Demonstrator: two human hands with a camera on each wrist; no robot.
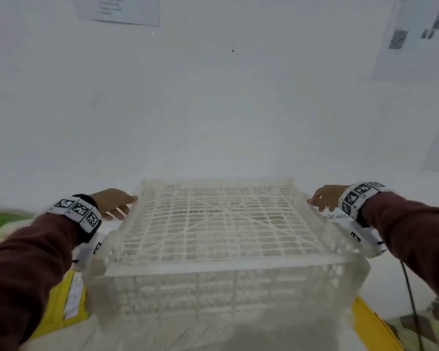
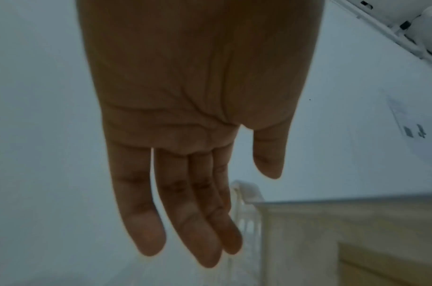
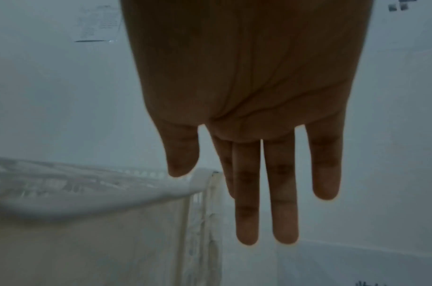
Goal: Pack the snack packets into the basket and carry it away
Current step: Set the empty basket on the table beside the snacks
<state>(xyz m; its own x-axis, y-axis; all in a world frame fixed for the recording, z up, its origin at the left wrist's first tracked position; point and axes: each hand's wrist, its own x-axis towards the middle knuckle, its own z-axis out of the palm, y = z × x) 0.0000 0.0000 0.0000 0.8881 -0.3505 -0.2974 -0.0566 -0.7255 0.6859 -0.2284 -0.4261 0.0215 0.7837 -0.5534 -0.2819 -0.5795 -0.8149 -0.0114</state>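
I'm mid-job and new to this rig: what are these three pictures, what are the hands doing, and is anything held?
No machine here: a person's two bare hands. The big picture comes from a head camera looking down; the other two come from cameras on each wrist, looking along the fingers. A white plastic basket sits in the middle. The left hand and right hand are at its far corners with straight fingers. Neither has a grip on anything. Yellow packets lie beside the basket at the near left.

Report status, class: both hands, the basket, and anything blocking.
Left hand and right hand open, fingers straight, flanking the basket, gripping nothing. Basket empty, mesh floor bare. Yellow packets lie beside it. Nothing blocking.
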